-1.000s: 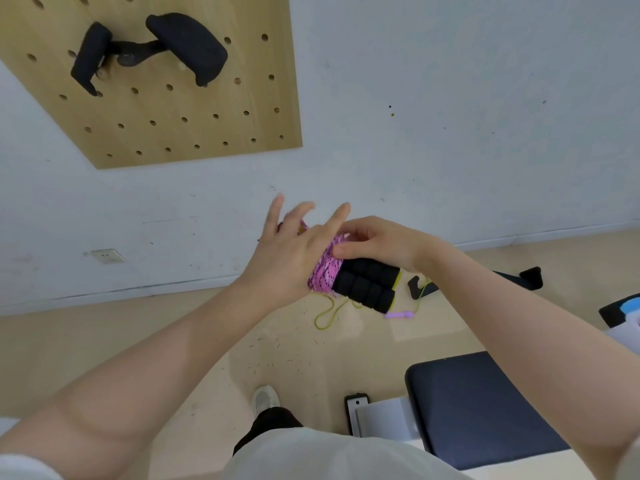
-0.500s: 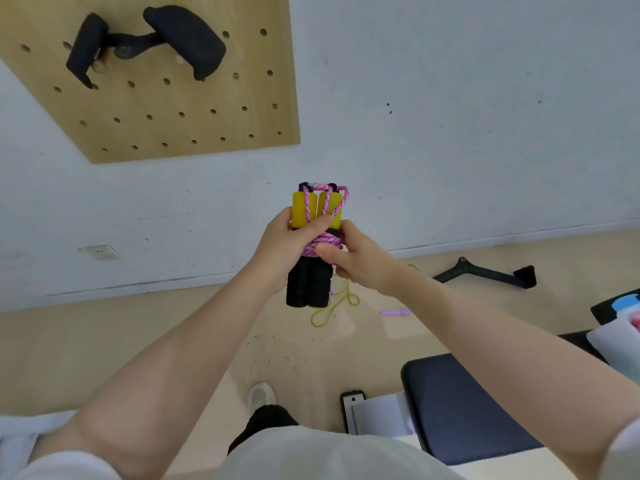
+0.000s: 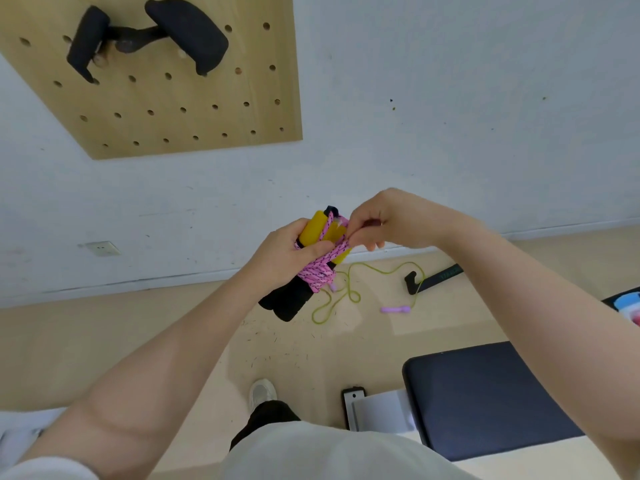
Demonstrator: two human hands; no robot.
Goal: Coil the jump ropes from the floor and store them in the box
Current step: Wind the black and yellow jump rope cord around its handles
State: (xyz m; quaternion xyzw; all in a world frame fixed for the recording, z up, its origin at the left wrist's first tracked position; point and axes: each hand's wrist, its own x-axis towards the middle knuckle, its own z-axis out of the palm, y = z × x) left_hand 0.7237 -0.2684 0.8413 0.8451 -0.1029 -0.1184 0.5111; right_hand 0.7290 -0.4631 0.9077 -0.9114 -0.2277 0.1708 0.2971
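My left hand [image 3: 284, 258] grips a jump rope bundle [image 3: 313, 261] in front of me: two handles, yellow on top and black foam below, with pink speckled cord wound round their middle. My right hand [image 3: 388, 220] pinches a strand of the pink cord at the top of the yellow ends. A second rope, a thin yellow-green cord [image 3: 349, 289] with a purple handle [image 3: 394, 309], lies loose on the floor near the wall. No box is identifiable in view.
A dark padded bench [image 3: 485, 396] stands at lower right with its metal foot [image 3: 377, 410] beside my shoe [image 3: 262, 393]. A black bar handle [image 3: 433, 278] lies on the floor by the wall. A wooden pegboard [image 3: 166, 81] carries a black grip [image 3: 149, 32].
The bundle has tilted from upright to slanted. My right hand has moved from the wound middle up to the top of the yellow ends, now pinching a strand there.
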